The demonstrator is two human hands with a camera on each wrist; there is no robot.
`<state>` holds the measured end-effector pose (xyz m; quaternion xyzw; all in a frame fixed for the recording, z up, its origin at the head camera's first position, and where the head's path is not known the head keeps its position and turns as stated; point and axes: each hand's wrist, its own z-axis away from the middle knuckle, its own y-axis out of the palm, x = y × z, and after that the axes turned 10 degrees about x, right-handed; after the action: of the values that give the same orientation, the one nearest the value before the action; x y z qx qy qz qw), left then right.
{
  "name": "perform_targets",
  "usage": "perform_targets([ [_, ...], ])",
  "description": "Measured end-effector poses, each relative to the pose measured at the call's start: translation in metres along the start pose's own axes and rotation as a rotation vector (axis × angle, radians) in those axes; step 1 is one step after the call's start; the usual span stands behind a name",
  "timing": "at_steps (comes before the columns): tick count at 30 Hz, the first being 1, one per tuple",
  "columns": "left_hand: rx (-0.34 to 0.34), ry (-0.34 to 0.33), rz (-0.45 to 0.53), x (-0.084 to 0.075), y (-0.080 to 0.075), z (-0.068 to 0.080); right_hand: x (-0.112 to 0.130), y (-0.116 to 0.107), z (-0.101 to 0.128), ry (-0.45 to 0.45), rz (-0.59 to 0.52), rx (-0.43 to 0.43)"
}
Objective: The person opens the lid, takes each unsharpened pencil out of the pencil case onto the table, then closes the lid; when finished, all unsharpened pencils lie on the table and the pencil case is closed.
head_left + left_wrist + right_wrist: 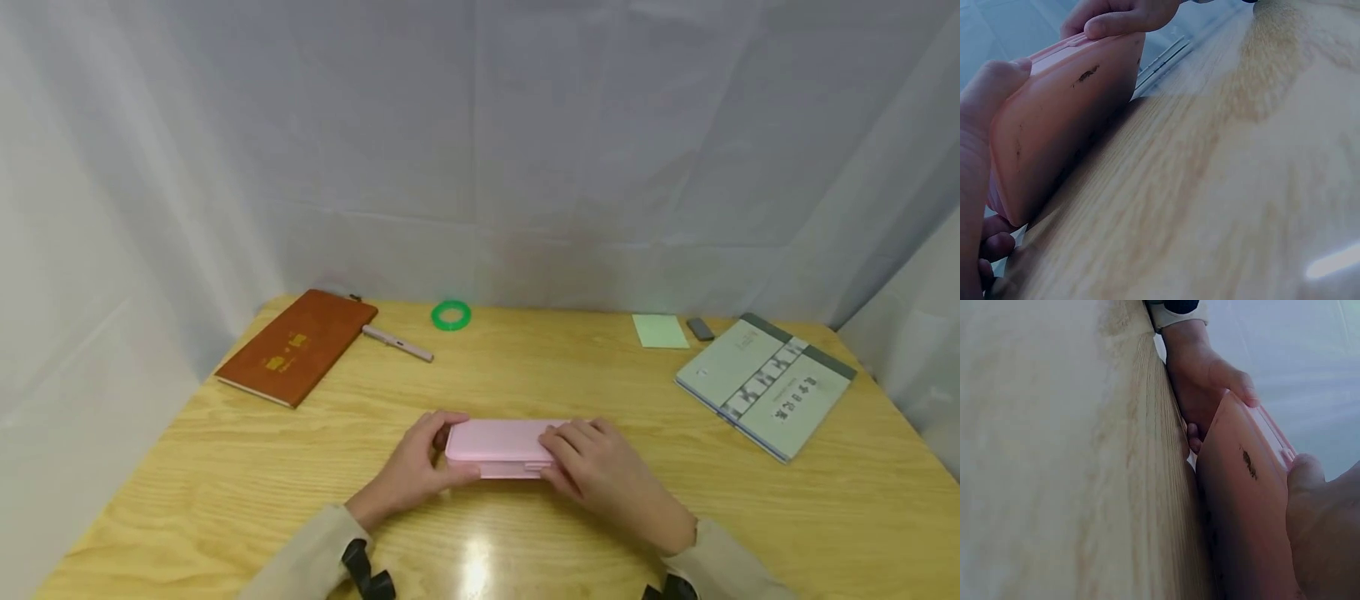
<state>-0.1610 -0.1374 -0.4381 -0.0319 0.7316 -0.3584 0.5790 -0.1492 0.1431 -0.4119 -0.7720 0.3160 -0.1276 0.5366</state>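
A pink pencil case (pixel 495 442) is held between both hands at the near middle of the table, its lid facing up and a clasp on its front side. The left hand (pixel 417 467) grips the left end, thumb along the front and fingers round the back. At the other end, the right hand (pixel 600 468) lays its fingers over the lid, with the thumb at the front by the clasp. Dark smudges mark the case's underside (pixel 1079 106) in the left wrist view, its near edge raised off the wood. The right wrist view shows the right thumb (pixel 1305 475) beside the clasp.
A brown notebook (pixel 300 346) and a pen (pixel 397 342) lie at the back left, a green tape ring (pixel 452 326) at the back. Toward the back right are pale green sticky notes (pixel 660 332), a grey eraser-like block (pixel 701 329) and a light green notebook (pixel 765 387). White curtains surround the table.
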Motion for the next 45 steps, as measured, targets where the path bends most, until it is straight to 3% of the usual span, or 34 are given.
perform_targets([
  [7, -0.017, 0.043, -0.007, 0.002, -0.003, 0.003, 0.003, 0.003, -0.004, -0.014, 0.035, -0.041],
  [17, -0.020, 0.053, -0.098, 0.004, -0.002, 0.007, 0.001, 0.004, 0.002, 0.032, -0.156, -0.084],
  [23, -0.007, 0.074, -0.120, 0.004, 0.001, 0.004, -0.017, -0.006, -0.010, -0.005, -0.146, -0.204],
  [30, 0.001, 0.060, -0.142, 0.006, 0.004, 0.002, -0.044, -0.012, -0.032, 0.123, -0.184, -0.136],
  [36, -0.002, 0.052, -0.158, 0.005, 0.004, 0.002, -0.062, -0.002, -0.050, 0.145, -0.280, -0.203],
  [40, -0.003, 0.045, -0.176, 0.004, 0.003, 0.002, -0.068, 0.002, -0.054, 0.203, -0.332, -0.169],
  [43, -0.001, 0.041, -0.180, 0.004, 0.002, 0.002, -0.071, 0.003, -0.054, 0.222, -0.320, -0.170],
  [45, 0.001, 0.040, -0.187, 0.004, 0.002, 0.001, -0.072, 0.004, -0.053, 0.184, -0.279, -0.239],
])
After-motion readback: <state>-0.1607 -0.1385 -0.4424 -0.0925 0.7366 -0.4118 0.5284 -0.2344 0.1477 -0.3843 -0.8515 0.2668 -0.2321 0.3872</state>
